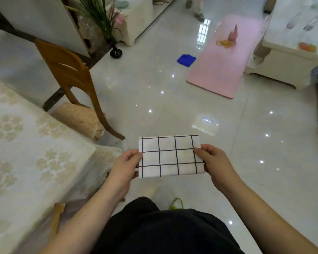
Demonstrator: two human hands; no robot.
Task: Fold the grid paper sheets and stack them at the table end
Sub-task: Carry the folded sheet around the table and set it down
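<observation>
A folded white sheet with a black grid pattern (170, 156) is held in the air above the glossy pale tiled floor (173, 99), just right of the table covered in a cream floral cloth (31, 143). The left hand (126, 166) pinches its left edge, fingers closed on it. The right hand (216, 163) grips the right edge likewise, thumb on top.

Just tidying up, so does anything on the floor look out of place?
Yes. A crumpled blue cloth lies loose on the tiles beside the pink mat, and a yellow cord is tangled on the mat.
</observation>
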